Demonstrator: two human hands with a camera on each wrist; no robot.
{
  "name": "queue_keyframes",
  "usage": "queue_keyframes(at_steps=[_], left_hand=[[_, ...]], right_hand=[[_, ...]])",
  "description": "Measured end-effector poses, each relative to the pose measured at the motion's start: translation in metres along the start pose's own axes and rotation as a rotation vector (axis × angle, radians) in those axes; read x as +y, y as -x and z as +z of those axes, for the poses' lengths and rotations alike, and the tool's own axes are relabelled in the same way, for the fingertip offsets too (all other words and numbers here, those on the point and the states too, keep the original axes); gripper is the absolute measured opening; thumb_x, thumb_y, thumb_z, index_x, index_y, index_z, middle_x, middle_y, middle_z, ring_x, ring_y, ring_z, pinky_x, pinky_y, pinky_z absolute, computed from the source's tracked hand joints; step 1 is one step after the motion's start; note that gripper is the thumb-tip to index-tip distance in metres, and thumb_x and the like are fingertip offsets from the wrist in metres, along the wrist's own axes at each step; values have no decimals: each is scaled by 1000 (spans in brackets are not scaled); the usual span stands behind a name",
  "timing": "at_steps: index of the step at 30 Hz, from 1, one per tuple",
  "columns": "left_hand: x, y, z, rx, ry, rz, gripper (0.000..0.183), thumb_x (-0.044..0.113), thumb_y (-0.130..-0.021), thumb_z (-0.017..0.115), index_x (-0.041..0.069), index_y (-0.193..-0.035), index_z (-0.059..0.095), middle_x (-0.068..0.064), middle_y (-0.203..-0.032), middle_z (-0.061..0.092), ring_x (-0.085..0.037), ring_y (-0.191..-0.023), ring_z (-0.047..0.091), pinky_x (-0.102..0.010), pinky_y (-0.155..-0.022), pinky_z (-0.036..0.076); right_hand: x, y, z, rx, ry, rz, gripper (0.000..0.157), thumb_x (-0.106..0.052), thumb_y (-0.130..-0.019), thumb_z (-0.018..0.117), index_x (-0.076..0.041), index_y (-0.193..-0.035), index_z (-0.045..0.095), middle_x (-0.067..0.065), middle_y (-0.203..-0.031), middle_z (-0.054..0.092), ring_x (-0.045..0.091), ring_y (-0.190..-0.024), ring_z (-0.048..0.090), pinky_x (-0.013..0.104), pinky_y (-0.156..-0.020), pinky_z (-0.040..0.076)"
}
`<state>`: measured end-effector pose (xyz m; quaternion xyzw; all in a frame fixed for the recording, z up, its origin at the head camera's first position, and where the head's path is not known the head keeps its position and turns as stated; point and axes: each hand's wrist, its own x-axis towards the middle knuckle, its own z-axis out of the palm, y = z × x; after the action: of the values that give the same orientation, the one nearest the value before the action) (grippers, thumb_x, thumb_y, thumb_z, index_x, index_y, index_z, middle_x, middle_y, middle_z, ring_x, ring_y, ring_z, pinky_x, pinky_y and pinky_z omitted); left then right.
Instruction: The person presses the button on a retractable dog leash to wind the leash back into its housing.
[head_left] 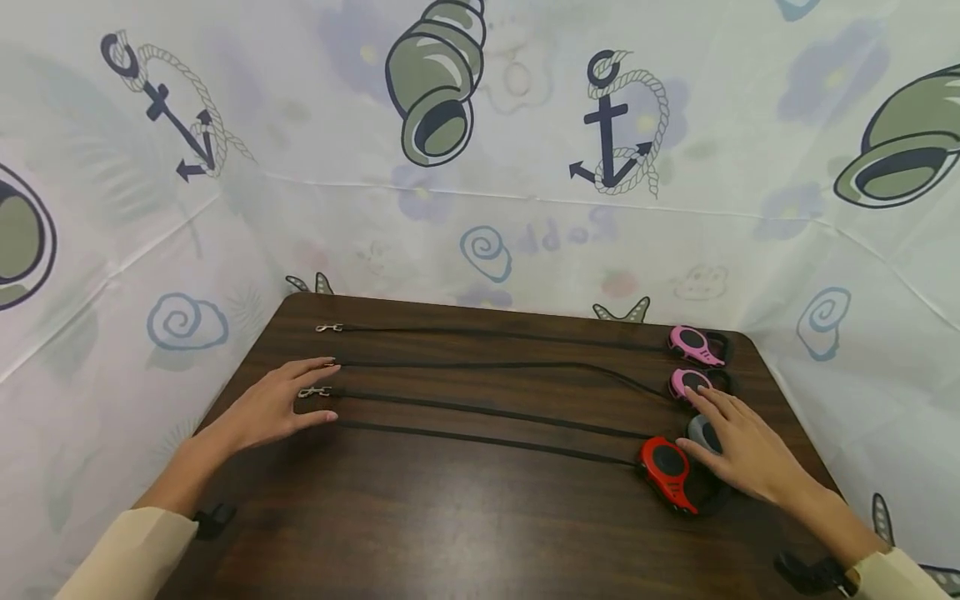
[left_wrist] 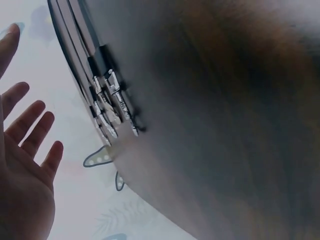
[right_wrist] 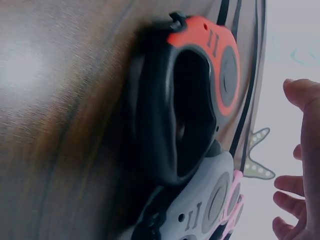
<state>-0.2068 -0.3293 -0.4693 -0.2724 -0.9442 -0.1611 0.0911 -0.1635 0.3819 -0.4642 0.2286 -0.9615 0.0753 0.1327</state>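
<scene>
Four retractable leashes lie side by side on the dark wooden table (head_left: 465,517), their black cords (head_left: 487,412) stretched leftward. The handles sit at the right: two pink ones (head_left: 696,344) (head_left: 686,381), a grey one (head_left: 703,431) and a red one (head_left: 666,471). My right hand (head_left: 708,421) is spread flat over the grey handle, beside the red one (right_wrist: 202,75); the right wrist view shows its fingers (right_wrist: 300,95) straight. My left hand (head_left: 307,400) lies open at the metal clip ends (head_left: 315,392) (left_wrist: 112,107), fingers (left_wrist: 30,120) spread. I cannot tell whether either hand presses down.
A printed fabric backdrop (head_left: 525,192) with anchors and shells encloses the table on three sides. Black clamps (head_left: 213,521) (head_left: 810,575) sit at the near table corners. One clip (head_left: 328,327) lies at the far left, apart from my hand.
</scene>
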Motion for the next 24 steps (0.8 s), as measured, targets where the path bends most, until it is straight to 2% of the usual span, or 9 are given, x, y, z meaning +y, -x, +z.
queue_keyframes(at_steps=[4,8,11,16,21,24], left_hand=[[-1,7,1,-21,45,0,76,41,-83,91,5,-144,64,-22,-144,61,-49,-130,59,-69,-100,48],[-3,14,4,-49,55,-9,72,39,-82,92,4,-139,68,-17,-135,65,-40,-118,66,-58,-90,55],[-5,17,7,-61,60,-16,67,36,-81,93,4,-136,70,-16,-130,67,-36,-113,67,-54,-85,57],[-7,19,12,-68,63,-17,60,33,-82,92,4,-131,73,-18,-126,68,-41,-114,68,-59,-90,56],[-11,19,15,-60,66,-9,54,31,-83,92,4,-127,75,-18,-123,69,-41,-113,69,-60,-91,56],[-14,19,16,-66,67,1,52,31,-83,92,4,-125,76,-18,-122,70,-41,-111,69,-59,-89,56]], right_hand=[[-7,7,-2,13,-16,-27,82,-43,-89,84,0,-152,55,29,-146,55,53,-127,55,69,-102,44],[-13,15,-2,7,-17,-31,80,-43,-87,86,-2,-150,57,25,-143,58,52,-126,56,68,-101,46],[-17,20,-3,4,-11,-34,79,-42,-87,86,-3,-149,58,23,-139,61,48,-123,59,67,-97,49],[-22,29,-4,25,-9,-50,75,-40,-84,89,-3,-144,62,19,-128,66,40,-114,65,62,-88,56],[-25,38,-3,49,11,-59,73,-39,-80,92,-5,-139,66,8,-112,67,31,-100,69,55,-79,59],[-27,42,2,68,29,-71,73,-41,-77,94,-6,-136,68,2,-103,65,21,-88,67,49,-73,59]])
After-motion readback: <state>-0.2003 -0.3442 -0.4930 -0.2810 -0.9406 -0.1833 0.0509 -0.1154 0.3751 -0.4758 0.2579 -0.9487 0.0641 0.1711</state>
